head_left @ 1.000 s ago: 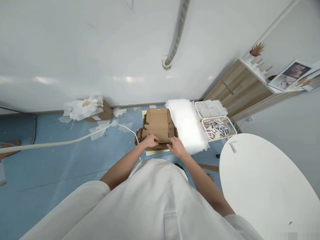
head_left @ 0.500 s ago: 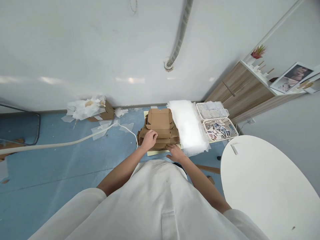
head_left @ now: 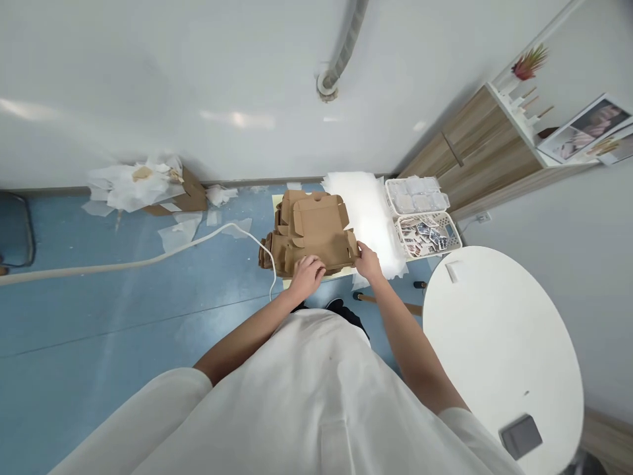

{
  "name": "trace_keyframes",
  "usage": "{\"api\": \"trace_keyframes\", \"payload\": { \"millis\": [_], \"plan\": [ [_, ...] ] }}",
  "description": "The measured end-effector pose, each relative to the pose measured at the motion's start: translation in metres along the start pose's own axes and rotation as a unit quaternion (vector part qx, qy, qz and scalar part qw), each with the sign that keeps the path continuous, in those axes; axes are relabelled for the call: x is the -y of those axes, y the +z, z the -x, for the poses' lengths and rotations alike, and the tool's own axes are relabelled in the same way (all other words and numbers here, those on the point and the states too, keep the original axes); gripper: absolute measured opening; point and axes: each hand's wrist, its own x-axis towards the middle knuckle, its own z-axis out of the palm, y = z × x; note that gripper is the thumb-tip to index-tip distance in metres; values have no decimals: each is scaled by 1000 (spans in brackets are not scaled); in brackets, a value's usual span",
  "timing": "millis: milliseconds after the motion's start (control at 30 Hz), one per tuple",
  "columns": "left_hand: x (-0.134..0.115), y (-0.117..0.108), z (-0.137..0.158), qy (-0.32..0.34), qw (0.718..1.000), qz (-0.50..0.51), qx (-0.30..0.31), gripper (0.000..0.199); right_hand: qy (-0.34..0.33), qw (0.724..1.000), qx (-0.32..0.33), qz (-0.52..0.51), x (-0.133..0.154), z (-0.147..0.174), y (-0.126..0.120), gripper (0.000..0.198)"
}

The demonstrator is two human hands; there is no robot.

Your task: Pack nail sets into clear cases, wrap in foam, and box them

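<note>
A flat, partly folded cardboard box (head_left: 321, 224) lies at an angle on top of a stack of flattened cardboard boxes (head_left: 281, 247). My right hand (head_left: 369, 262) grips its near right corner, thumb and fingers closed around the flap. At the near edge, my left hand (head_left: 306, 277) has its fingers curled over the cardboard, and they look closed on it. Just right of the stack lies a pile of white wrapping sheets (head_left: 353, 204).
Two white baskets stand to the right, one with clear packets (head_left: 415, 196), the other with small printed cards (head_left: 424, 236). A round white table (head_left: 494, 330) is at my right. A white hose (head_left: 148, 262) crosses the floor, and a carton with crumpled paper (head_left: 143, 185) sits by the wall.
The top box has turned and shifted right over the stack. My right hand has moved from the near edge to its right corner and closed there. My view has tilted slightly.
</note>
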Motion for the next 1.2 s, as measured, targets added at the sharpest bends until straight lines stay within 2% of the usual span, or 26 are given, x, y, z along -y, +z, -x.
{"api": "trace_keyframes", "payload": {
  "millis": [67,100,233,300,400,500,633,800,933,1033,1200],
  "plan": [
    [-4,-3,0,-20,999,-37,2,25,-7,1000,-14,-5,-9,3,-5,54],
    [-4,-6,-1,-35,998,-54,-9,34,-11,1000,-20,-19,-13,5,-9,56],
    [0,-16,-9,-165,982,-87,-44,65,-12,993,-37,-112,-27,17,-28,64],
    [1,-11,-15,-225,970,-91,-12,76,-9,988,-54,-147,-36,26,-40,66],
    [-7,8,-26,-241,966,-78,49,75,-19,981,-89,-171,-56,43,-57,67],
    [-32,33,-36,-207,976,-58,33,66,-28,974,-131,-181,-84,65,-75,65],
    [-80,64,-45,-123,991,-48,13,63,-14,966,-197,-169,-133,103,-101,69],
    [-145,111,-47,-22,999,-16,34,61,66,947,-286,-132,-200,159,-121,72],
    [-189,153,-42,41,996,13,83,57,138,917,-341,-151,-248,207,-124,61],
    [-215,181,-41,84,987,10,133,55,196,881,-390,-181,-277,238,-118,52],
    [-249,224,-48,156,963,-15,221,56,268,821,-443,-240,-303,275,-102,50]
  ]
}}
